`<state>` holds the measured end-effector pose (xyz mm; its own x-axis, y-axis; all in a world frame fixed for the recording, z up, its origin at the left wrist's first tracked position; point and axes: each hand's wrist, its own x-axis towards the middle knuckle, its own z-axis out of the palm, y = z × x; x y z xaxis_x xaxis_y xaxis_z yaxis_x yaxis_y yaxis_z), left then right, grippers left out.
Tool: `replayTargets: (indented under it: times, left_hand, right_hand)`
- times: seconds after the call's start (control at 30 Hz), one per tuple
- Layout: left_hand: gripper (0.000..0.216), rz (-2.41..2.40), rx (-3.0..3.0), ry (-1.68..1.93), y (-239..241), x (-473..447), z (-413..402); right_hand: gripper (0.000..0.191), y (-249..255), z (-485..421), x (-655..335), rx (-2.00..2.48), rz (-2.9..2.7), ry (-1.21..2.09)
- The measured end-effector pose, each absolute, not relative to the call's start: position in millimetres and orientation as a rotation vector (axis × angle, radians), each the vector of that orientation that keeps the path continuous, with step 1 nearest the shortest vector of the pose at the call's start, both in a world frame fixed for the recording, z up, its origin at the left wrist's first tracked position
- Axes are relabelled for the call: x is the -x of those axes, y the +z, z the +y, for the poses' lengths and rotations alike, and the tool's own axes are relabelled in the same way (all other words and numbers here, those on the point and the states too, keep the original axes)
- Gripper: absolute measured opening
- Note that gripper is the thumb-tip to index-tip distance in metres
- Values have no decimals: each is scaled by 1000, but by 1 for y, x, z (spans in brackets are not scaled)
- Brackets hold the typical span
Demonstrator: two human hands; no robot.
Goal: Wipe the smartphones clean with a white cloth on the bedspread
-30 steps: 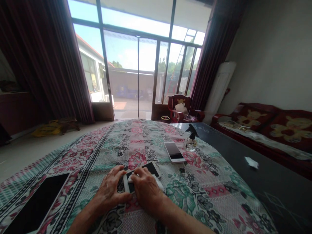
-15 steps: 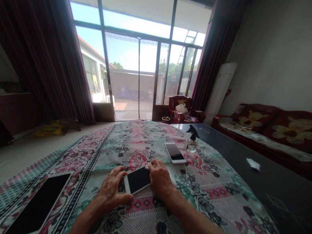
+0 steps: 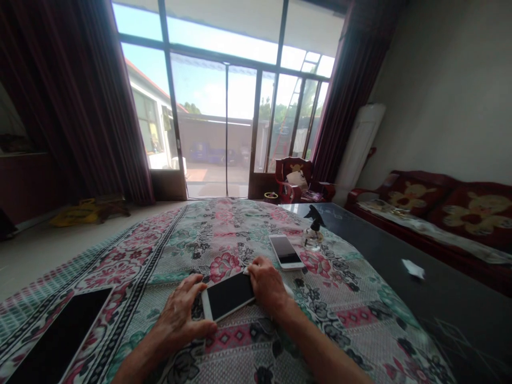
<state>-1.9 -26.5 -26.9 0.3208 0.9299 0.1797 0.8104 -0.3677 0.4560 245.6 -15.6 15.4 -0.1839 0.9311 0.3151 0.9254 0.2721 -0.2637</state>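
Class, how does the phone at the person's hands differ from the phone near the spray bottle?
Pose: the nearer phone lies mostly crosswise; the farther phone points more away from the person. State: the right hand partly covers the nearer phone; the farther phone is uncovered. Both have white frames and dark screens, lying face up on the patterned tablecloth.
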Motion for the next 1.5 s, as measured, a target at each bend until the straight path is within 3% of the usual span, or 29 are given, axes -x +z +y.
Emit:
replayTargets:
  times: [0.2,1.07,1.5]
  left_hand:
    - [67,1589,-2310,594,-26,0,-28]
    - [72,1594,-2315,597,-26,0,-28]
    - [70,1623,-2299,635,-27,-3,-31]
  right_hand:
    - [22,17,-13,-265,1626,-1994,-32]
    - [22,36,-30,-256,1641,-2523,36]
    - [21,15,-27,-245,1670,-2325,-87]
